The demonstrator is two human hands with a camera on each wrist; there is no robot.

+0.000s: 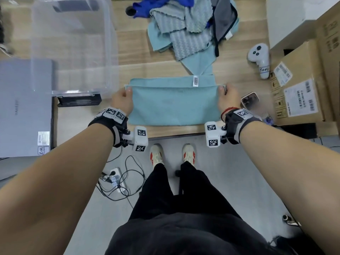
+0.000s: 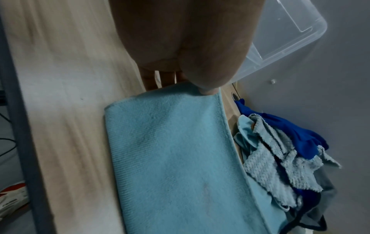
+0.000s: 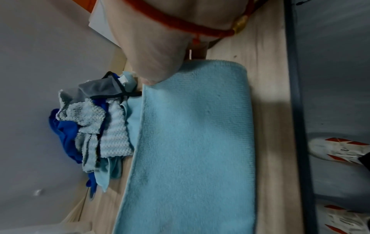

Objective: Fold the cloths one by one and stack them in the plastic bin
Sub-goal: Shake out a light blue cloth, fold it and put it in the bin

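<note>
A light teal cloth [image 1: 174, 105] lies on the wooden table, its near half folded over towards the far edge, where a white tag shows. My left hand [image 1: 122, 100] pinches the folded layer's far left corner, and my right hand [image 1: 227, 97] pinches its far right corner. The same teal cloth [image 2: 180, 158] fills the left wrist view under my left hand [image 2: 200, 88], and the teal cloth [image 3: 196, 142] runs below my right hand [image 3: 154, 79] in the right wrist view. A clear plastic bin [image 1: 73, 46] stands at the table's back left.
A heap of unfolded cloths [image 1: 189, 26], blue, grey and teal, lies beyond the teal one. A white controller [image 1: 259, 57] and a phone [image 1: 250, 100] lie to the right, beside cardboard boxes [image 1: 298, 89]. A closed laptop [image 1: 24, 107] sits at the left. Cables lie on the floor.
</note>
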